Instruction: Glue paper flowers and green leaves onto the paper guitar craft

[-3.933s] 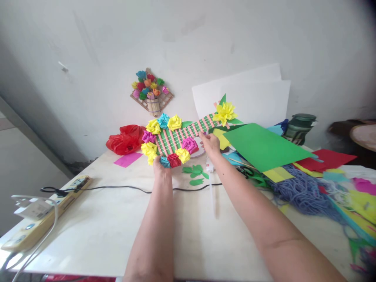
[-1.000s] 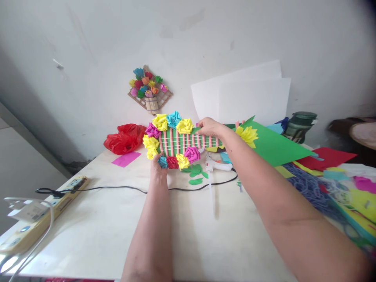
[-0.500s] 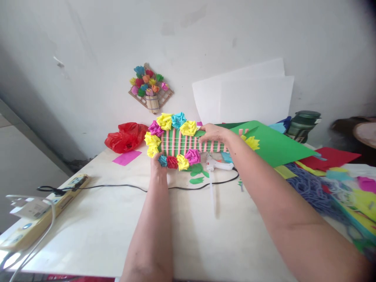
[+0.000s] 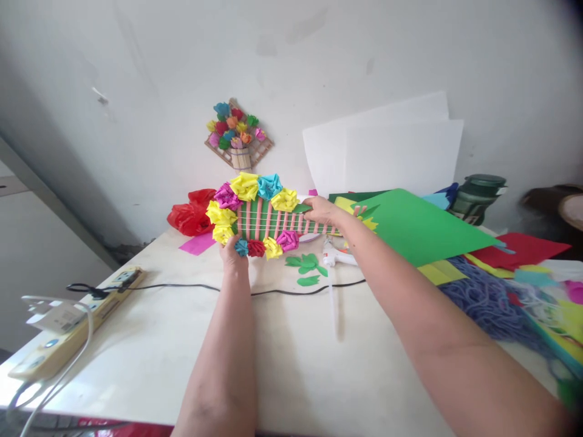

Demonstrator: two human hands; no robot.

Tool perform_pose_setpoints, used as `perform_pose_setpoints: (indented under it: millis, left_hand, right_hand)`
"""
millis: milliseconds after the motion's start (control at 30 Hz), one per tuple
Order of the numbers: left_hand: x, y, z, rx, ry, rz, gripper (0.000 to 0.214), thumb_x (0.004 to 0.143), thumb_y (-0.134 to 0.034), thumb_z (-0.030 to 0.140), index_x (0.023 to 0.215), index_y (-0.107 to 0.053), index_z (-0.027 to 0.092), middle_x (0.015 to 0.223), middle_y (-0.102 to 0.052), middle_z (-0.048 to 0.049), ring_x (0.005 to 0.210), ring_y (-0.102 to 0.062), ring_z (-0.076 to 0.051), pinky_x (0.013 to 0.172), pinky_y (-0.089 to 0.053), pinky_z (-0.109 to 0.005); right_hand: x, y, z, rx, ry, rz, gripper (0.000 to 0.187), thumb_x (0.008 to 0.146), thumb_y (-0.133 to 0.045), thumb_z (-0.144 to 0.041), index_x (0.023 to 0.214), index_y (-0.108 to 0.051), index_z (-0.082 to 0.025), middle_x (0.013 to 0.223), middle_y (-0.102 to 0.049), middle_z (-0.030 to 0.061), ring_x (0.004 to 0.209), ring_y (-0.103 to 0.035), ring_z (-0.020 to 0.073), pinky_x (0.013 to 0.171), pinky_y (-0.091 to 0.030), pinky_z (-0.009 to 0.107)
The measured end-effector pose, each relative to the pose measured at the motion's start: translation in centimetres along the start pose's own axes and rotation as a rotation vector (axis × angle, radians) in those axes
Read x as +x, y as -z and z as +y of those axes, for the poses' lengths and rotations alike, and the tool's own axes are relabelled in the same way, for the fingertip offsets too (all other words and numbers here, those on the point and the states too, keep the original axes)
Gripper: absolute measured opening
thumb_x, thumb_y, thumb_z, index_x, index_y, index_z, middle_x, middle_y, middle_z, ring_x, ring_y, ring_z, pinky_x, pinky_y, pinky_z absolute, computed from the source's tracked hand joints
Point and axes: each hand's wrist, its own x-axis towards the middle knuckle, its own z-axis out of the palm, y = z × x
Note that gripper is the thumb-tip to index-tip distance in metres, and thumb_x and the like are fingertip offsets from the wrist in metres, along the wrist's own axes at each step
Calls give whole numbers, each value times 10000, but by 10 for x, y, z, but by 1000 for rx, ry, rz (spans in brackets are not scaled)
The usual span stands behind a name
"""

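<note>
Both my hands hold up a paper-craft guitar (image 4: 252,220) above the table. Its green body has pink strips, pale strings and a rim of yellow, blue, magenta and red paper flowers. My left hand (image 4: 234,252) grips the body's lower left edge, its fingers partly hidden behind the flowers. My right hand (image 4: 320,210) is wrapped around the neck from above. Below the neck, a white glue gun (image 4: 336,255) rests on the table with a glue stick (image 4: 333,303) sticking out toward me. Several green paper leaves (image 4: 308,263) lie beside it.
A power strip (image 4: 107,303) with a white charger (image 4: 57,318) sits at left; a black cord (image 4: 182,285) crosses the table (image 4: 300,364). Red plastic (image 4: 191,212) lies behind. At right are green sheets (image 4: 410,227), purple yarn (image 4: 478,297) and a dark bottle (image 4: 480,197).
The guitar has shifted left in both hands, uncovering more of the green leaves. My view has turned slightly left, so the background sits a little further right.
</note>
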Motion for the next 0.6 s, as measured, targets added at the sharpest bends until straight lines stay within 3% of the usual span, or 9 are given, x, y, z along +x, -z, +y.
perform_pose_setpoints:
  millis: [200, 367, 467, 533, 600]
  left_hand:
    - [24, 11, 7, 92, -56, 3, 311, 507, -646, 98, 784, -544, 197, 741, -607, 25, 709, -601, -113, 617, -472, -204]
    - [32, 25, 9, 272, 100, 60, 453, 496, -674, 148, 915, -517, 218, 804, -590, 23, 657, -579, -102, 540, -446, -196]
    - [31, 34, 13, 409, 147, 105, 518, 564, -650, 201, 1045, -469, 267, 982, -578, -12, 874, -598, -158, 662, -480, -266]
    - [30, 36, 21, 534, 20, 112, 570, 603, -628, 209, 1131, -428, 289, 1171, -512, -47, 1133, -491, -222, 836, -454, -362]
    - [31, 31, 32, 700, -194, 39, 667, 615, -620, 197, 1225, -363, 280, 1352, -366, -75, 1311, -275, -268, 993, -336, -436]
  right_hand:
    - [24, -28, 8, -36, 114, 140, 358, 680, -519, -109, 1013, -644, -146, 785, -689, 28, 675, -618, 153, 637, -464, 219]
    - [30, -39, 13, -147, 106, 195, 373, 717, -483, -122, 1060, -627, -150, 830, -695, 55, 701, -630, 182, 656, -468, 254]
    - [31, -42, 15, -188, 164, 217, 420, 717, -477, -105, 1110, -606, -173, 940, -693, 58, 835, -635, 194, 744, -466, 261]
    - [32, -43, 16, -221, 204, 234, 436, 710, -480, -92, 1121, -602, -172, 1044, -672, 66, 942, -614, 198, 812, -449, 262]
    - [32, -44, 17, -242, 208, 240, 435, 723, -478, -104, 1135, -596, -172, 1078, -662, 69, 977, -603, 200, 831, -442, 264]
